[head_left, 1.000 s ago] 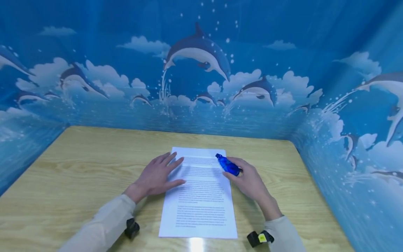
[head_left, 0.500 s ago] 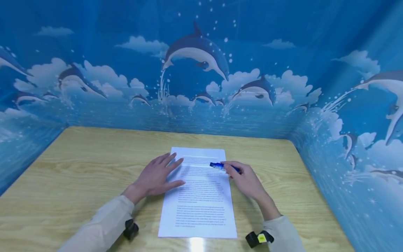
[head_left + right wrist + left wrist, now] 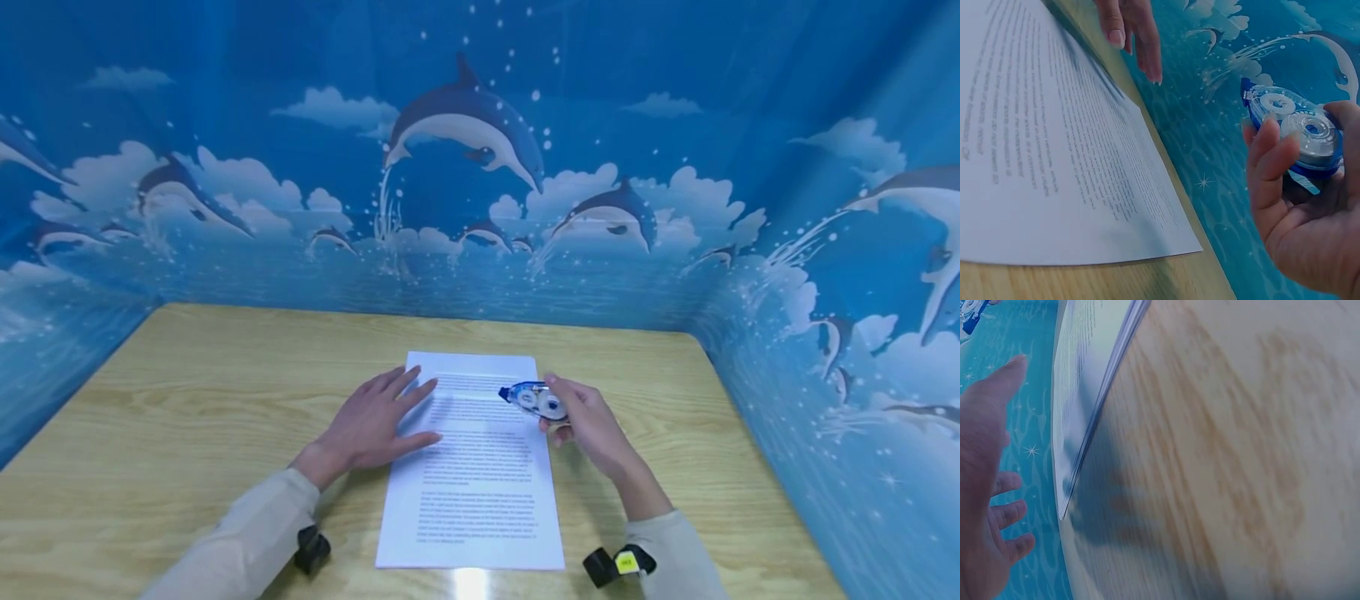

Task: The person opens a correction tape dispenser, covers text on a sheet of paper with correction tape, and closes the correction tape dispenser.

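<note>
My right hand (image 3: 596, 429) holds a blue correction tape dispenser (image 3: 536, 400) over the upper right part of a printed sheet. Its clear side, with two white reels, shows in the head view, and its dark blue tip points left. In the right wrist view the thumb and fingers grip the correction tape (image 3: 1297, 125) by its edges. My left hand (image 3: 375, 421) is spread with straight fingers over the left edge of the paper (image 3: 472, 529). Seen from the left wrist, the left hand (image 3: 982, 481) hovers above the paper stack's edge, its shadow falling on the table.
The wooden table (image 3: 202, 400) runs out on both sides of the paper. A blue curtain (image 3: 315, 267) printed with dolphins encloses the back and sides. A dark wrist camera (image 3: 311, 548) sits on the left sleeve and another camera (image 3: 618, 567) on the right.
The right hand has turned the correction tape over, from its plain blue side through edge-on to its clear side with the reels. Its tip has swung left and slightly down. The left hand stays put.
</note>
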Demonstrator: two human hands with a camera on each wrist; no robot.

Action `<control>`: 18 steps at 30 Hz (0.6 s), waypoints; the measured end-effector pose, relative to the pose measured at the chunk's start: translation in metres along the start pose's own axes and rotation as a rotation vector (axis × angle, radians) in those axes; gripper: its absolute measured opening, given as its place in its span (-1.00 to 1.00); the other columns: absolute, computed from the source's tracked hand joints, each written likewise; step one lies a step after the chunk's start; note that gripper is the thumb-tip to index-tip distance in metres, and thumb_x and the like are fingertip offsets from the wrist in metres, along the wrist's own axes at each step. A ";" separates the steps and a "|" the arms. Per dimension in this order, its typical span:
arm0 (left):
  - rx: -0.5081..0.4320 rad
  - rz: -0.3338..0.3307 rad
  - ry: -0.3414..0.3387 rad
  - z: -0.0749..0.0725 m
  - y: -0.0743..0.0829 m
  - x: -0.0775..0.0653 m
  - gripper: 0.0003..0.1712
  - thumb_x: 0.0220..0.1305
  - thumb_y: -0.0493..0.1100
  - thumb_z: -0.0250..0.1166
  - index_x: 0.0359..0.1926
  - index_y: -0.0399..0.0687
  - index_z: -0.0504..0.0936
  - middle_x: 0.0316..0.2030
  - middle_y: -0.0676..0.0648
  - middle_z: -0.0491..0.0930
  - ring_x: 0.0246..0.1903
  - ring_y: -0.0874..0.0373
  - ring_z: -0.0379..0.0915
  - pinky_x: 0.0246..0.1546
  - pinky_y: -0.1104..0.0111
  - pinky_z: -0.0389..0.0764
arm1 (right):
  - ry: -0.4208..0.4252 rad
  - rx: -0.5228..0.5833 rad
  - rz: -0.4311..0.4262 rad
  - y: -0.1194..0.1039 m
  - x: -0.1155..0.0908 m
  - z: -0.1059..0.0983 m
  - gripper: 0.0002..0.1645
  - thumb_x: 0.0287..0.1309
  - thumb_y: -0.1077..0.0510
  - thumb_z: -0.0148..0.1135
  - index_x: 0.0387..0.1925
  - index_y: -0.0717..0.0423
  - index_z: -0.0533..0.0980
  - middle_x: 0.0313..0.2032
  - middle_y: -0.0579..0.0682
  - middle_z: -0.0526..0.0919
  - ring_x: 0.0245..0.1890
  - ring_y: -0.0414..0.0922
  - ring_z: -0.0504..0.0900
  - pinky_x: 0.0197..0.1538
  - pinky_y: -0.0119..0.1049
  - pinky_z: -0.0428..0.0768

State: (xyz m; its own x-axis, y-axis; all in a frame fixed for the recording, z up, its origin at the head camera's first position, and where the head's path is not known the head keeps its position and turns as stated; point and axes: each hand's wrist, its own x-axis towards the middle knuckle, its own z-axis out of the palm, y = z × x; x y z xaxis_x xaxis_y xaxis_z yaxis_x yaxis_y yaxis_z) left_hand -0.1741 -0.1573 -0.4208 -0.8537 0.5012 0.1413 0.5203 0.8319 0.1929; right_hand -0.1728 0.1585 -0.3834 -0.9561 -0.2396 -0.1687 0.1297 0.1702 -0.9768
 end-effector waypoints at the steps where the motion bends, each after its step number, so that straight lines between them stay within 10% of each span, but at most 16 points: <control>1: 0.001 -0.002 -0.002 0.000 0.000 0.000 -0.06 0.19 0.53 -0.04 0.44 0.11 0.21 0.40 -0.18 0.13 0.36 -0.18 0.00 0.24 -0.14 0.16 | -0.006 0.025 0.008 0.000 0.000 0.000 -0.29 0.31 -0.31 -0.03 0.06 0.23 0.52 -0.34 0.13 0.58 -0.47 -0.08 0.50 -0.54 -0.35 0.48; 18: -0.024 0.074 0.041 -0.005 0.008 0.005 -0.12 0.23 0.49 -0.05 0.39 0.10 0.30 0.39 -0.13 0.18 0.35 -0.12 0.08 0.24 -0.08 0.21 | 0.033 0.100 0.054 0.002 0.005 0.018 -0.24 0.14 -0.42 0.11 -0.21 0.25 0.52 -0.55 0.04 0.44 -0.57 -0.15 0.42 -0.55 -0.34 0.57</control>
State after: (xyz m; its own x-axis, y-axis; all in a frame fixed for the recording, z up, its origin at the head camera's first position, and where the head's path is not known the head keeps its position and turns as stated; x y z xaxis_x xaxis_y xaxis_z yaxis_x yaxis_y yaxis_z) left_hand -0.1746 -0.1495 -0.4136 -0.8116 0.5506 0.1952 0.5827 0.7867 0.2039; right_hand -0.1727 0.1407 -0.3881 -0.9549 -0.2011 -0.2185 0.2051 0.0856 -0.9750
